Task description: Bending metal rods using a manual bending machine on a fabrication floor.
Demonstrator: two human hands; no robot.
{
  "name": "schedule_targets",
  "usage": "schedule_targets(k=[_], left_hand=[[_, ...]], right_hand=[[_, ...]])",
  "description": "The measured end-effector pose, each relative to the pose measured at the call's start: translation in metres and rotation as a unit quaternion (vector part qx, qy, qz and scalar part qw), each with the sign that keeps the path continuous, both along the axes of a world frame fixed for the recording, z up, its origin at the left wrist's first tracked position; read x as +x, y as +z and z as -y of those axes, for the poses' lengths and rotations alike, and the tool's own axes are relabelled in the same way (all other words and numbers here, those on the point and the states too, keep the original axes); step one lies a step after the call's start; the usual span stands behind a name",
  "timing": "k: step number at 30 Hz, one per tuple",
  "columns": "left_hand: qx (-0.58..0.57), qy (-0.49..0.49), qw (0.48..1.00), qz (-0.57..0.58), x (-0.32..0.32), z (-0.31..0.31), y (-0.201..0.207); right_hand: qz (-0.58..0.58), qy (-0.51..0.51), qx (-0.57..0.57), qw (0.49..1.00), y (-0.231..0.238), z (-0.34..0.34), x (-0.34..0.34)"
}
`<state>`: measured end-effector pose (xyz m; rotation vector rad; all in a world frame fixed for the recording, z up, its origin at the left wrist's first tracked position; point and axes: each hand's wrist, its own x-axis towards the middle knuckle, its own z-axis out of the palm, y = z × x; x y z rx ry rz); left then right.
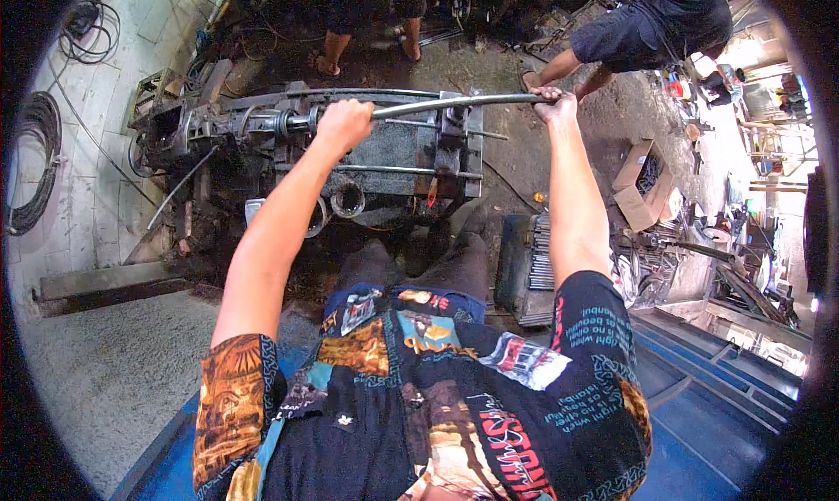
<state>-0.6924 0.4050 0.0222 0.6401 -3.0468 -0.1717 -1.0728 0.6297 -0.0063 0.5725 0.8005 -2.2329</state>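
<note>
A long metal rod (463, 102) runs from left to right above a greasy machine (293, 125). My left hand (348, 127) is closed round it near the machine's spindle end. Out past the machine's right end, my right hand (555, 106) grips the rod near its far tip. The rod slopes up slightly to the right. Beneath it lies the machine's bed (393, 152), strewn with grey grit or metal chips, with thinner guide bars along it. A round metal can (348, 200) stands at the machine's near side. How the rod's left end meets the machine is hidden behind my left hand.
A person in dark shorts (612, 42) bends at the upper right; another person's legs (336, 47) stand beyond the machine. An open cardboard box (634, 195) and a metal bin of rods (529, 265) lie to the right. Coiled cable (39, 156) hangs at the left.
</note>
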Motion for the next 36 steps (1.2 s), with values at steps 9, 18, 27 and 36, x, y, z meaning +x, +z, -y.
schedule_targets(k=[9, 18, 27, 36], left_hand=[[0.007, 0.016, 0.999, -0.028, 0.004, -0.020, 0.019], [-0.038, 0.203, 0.950, -0.233, 0.091, -0.096, 0.021], [0.040, 0.221, 0.958, -0.178, 0.160, -0.129, -0.019], [0.103, 0.232, 0.955, -0.152, 0.203, -0.088, -0.013]], right_hand=[[0.016, 0.038, 0.023, 0.999, 0.000, -0.004, 0.024], [-0.058, 0.398, 0.271, 0.875, -0.137, -0.129, 0.210], [-0.266, 0.511, 0.396, 0.715, -0.182, -0.067, 0.294], [-0.263, 0.344, 0.678, 0.594, -0.175, 0.005, 0.323]])
